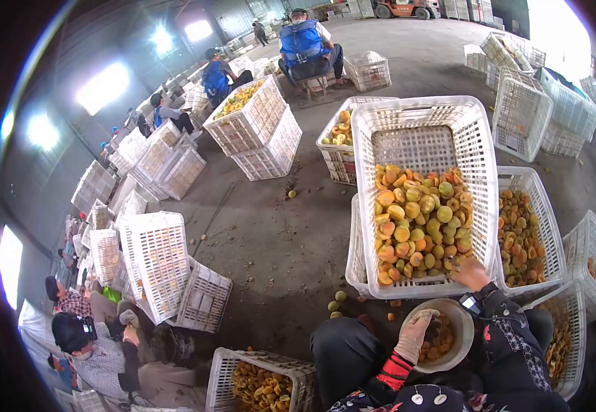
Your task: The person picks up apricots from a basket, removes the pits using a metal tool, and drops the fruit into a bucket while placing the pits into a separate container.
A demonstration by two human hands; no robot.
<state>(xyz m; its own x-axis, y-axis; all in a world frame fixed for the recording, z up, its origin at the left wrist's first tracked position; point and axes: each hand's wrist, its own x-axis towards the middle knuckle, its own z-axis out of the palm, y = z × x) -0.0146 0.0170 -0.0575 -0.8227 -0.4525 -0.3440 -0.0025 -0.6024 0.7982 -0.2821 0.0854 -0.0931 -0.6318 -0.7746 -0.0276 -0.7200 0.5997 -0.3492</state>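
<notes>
A large white crate [480,144] stands tilted in front of me, its lower part filled with orange and yellow-green fruit [414,223], many pieces halved. My right hand [471,273], bare with a dark watch at the wrist, reaches over the crate's near right corner at the fruit; its fingertips are too small to make out. Below the crate, a round pale bowl [464,329] holds orange fruit pieces [438,340]. My left hand [416,335], in a light glove, rests over the bowl's left side with its fingers bent together; what they hold, if anything, is hidden.
More fruit crates stand at the right [548,240], bottom right and bottom left [222,378]. Stacked crates [270,137] rise farther back. A co-worker [99,357] sits at the lower left; others sit behind. Loose fruit [335,305] lies on the floor by my knee.
</notes>
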